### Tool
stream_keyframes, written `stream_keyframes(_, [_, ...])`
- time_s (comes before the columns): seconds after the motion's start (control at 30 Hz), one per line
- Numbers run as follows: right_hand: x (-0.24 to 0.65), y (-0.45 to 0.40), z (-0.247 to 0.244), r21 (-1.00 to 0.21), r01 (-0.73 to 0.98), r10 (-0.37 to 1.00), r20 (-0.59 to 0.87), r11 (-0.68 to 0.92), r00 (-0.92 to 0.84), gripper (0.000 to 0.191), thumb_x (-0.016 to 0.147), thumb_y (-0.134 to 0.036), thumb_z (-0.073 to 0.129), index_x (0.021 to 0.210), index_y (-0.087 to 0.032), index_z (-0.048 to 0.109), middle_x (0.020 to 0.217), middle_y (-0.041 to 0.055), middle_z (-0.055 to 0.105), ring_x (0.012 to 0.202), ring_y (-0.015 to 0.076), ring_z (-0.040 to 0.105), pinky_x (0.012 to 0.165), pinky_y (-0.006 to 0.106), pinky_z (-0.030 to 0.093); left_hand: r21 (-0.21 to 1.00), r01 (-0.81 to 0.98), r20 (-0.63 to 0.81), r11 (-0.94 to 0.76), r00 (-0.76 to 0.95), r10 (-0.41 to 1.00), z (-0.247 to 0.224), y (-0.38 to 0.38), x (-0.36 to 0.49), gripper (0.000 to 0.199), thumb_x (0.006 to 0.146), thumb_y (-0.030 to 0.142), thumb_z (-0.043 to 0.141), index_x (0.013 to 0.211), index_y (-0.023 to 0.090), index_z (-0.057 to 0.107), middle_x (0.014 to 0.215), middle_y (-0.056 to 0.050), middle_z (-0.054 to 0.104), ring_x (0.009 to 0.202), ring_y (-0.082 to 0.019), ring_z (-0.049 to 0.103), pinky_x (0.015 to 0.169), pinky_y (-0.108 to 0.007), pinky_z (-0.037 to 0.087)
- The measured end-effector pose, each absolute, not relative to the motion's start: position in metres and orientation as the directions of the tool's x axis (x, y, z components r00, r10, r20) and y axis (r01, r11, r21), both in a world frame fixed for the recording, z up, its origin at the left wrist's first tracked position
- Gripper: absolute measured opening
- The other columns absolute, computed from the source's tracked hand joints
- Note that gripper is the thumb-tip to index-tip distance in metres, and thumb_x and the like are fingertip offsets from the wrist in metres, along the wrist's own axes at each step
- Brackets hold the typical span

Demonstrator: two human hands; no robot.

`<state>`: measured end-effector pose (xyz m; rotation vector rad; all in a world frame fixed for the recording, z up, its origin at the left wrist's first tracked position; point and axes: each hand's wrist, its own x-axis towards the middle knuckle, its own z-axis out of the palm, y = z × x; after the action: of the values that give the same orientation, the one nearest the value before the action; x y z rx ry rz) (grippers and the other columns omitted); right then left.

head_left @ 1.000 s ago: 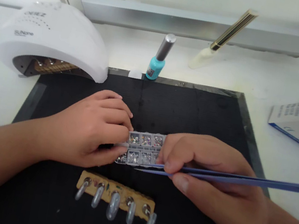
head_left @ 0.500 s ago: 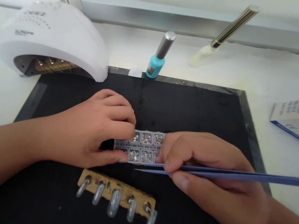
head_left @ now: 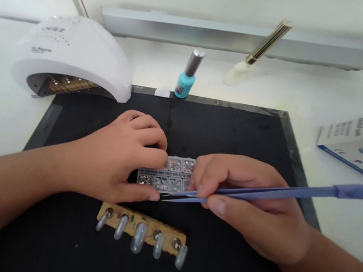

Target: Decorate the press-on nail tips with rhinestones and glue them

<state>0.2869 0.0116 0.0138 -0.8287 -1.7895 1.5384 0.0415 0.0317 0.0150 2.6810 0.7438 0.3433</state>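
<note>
A clear compartment case (head_left: 176, 175) of small glittery stones lies on the black mat (head_left: 231, 131). My left hand (head_left: 128, 159) grips its left end, fingers on the far side and thumb along the near edge. Purple-blue tweezers (head_left: 276, 193) are pinched in my right hand (head_left: 247, 199), which is at the case's right end. The tweezer tips are slightly apart, by the case's near edge close to my left thumb. Nearer the camera is a wooden strip (head_left: 166, 242) bearing several clear nail tips (head_left: 138, 238).
A white lamp (head_left: 83, 55) stands at the back left, with another wooden strip inside. Behind the mat are a turquoise polish bottle (head_left: 185, 85) and a pale bottle with a gold cap (head_left: 240, 72). A white and blue box (head_left: 362, 144) is at the right.
The view has shifted a little. My right hand and the tweezers have moved left, and the tweezer tips are now nearer my left thumb. My left thumb reaches farther right along the case.
</note>
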Motion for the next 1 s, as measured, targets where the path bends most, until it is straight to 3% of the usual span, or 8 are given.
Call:
stream_keyframes(0.1, [0.286,0.010,0.012,-0.997,0.000,0.815,0.067,0.081,-0.576,0.007,0.083,-0.017,0.058,0.076,-0.018,0.060,0.064,-0.0014,0.055,0.058,0.0139,0.051,0.054,0.028,0.040,0.363,0.431,0.169,-0.826,0.842,0.513,0.012,0.034,0.043,0.033,0.084,0.051,0.069,0.088,0.018,0.063,0.107,-0.009,0.065,0.106,-0.030,0.057,0.095,-0.053,0.037])
stream_keyframes(0.27, [0.283,0.010,0.014,-0.993,-0.006,0.801,0.100,0.120,-0.590,0.007,0.081,-0.014,0.058,0.076,-0.017,0.061,0.066,-0.0007,0.058,0.058,0.0124,0.053,0.053,0.026,0.040,0.282,0.415,0.218,-0.865,0.850,0.479,0.010,0.033,0.042,0.020,0.089,0.037,0.063,0.085,0.017,0.065,0.106,-0.010,0.069,0.101,-0.028,0.064,0.094,-0.049,0.045])
stream_keyframes(0.37, [0.281,0.013,0.017,-0.980,0.019,0.763,0.141,0.197,-0.630,0.009,0.081,-0.011,0.056,0.075,-0.016,0.061,0.068,0.0006,0.061,0.060,0.0124,0.056,0.054,0.026,0.042,0.262,0.404,0.278,-0.876,0.838,0.469,0.011,0.031,0.042,0.023,0.094,0.029,0.053,0.082,0.016,0.068,0.098,-0.009,0.072,0.093,-0.026,0.068,0.089,-0.044,0.052])
stream_keyframes(0.47, [0.281,0.015,0.018,-0.961,0.048,0.731,0.173,0.271,-0.660,0.010,0.081,-0.009,0.055,0.075,-0.016,0.060,0.069,0.0008,0.062,0.061,0.0119,0.058,0.056,0.026,0.044,0.309,0.394,0.273,-0.866,0.835,0.477,0.011,0.031,0.043,0.024,0.096,0.025,0.051,0.083,0.015,0.069,0.093,-0.008,0.071,0.093,-0.026,0.068,0.086,-0.042,0.053])
stream_keyframes(0.7, [0.281,0.008,0.016,-0.914,0.064,0.723,0.272,0.400,-0.635,0.014,0.085,-0.007,0.053,0.080,-0.020,0.058,0.068,-0.0009,0.057,0.062,0.0116,0.055,0.059,0.027,0.046,0.521,0.356,0.228,-0.776,0.818,0.529,0.006,0.039,0.040,0.023,0.100,0.033,0.054,0.087,0.017,0.065,0.097,-0.005,0.069,0.099,-0.021,0.063,0.103,-0.041,0.039])
stream_keyframes(1.0, [0.284,0.002,0.018,-0.794,0.241,0.682,0.273,0.558,-0.679,0.017,0.083,-0.005,0.053,0.089,-0.021,0.058,0.071,0.0011,0.060,0.067,0.0148,0.060,0.066,0.031,0.054,0.528,0.378,0.213,-0.761,0.808,0.549,0.004,0.036,0.040,0.024,0.102,0.031,0.047,0.089,0.018,0.062,0.098,-0.005,0.068,0.100,-0.021,0.059,0.101,-0.041,0.037])
